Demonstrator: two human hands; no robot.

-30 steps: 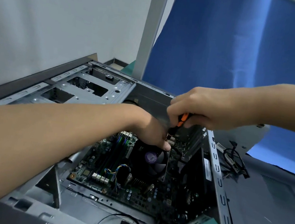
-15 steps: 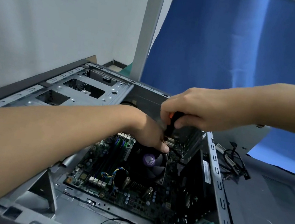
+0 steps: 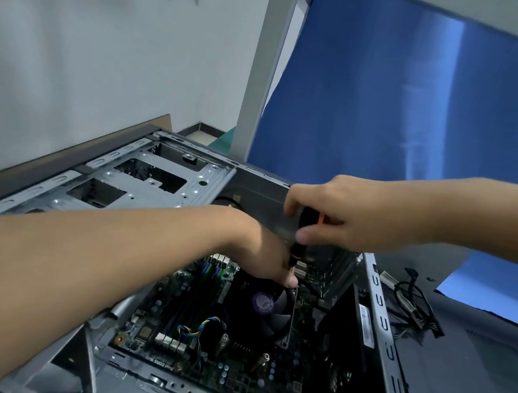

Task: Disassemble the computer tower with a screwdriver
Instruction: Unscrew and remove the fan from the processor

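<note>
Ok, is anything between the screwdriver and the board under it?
Nothing visible does. The left hand rests at the lower end of the screwdriver, beside the CPU fan, hiding its tip; the right hand grips the handle.

Matt grey sheet-metal computer tower (image 3: 166,183) – smooth blue cloth backdrop (image 3: 381,97) – glossy fan sticker (image 3: 263,303).

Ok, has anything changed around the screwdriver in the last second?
The screwdriver has turned in the grip of the right hand: its orange stripe went from facing the camera to the handle's right edge. Nothing was picked up or let go. The left hand stays at the shaft above the fan, and the tower hasn't moved.
</note>
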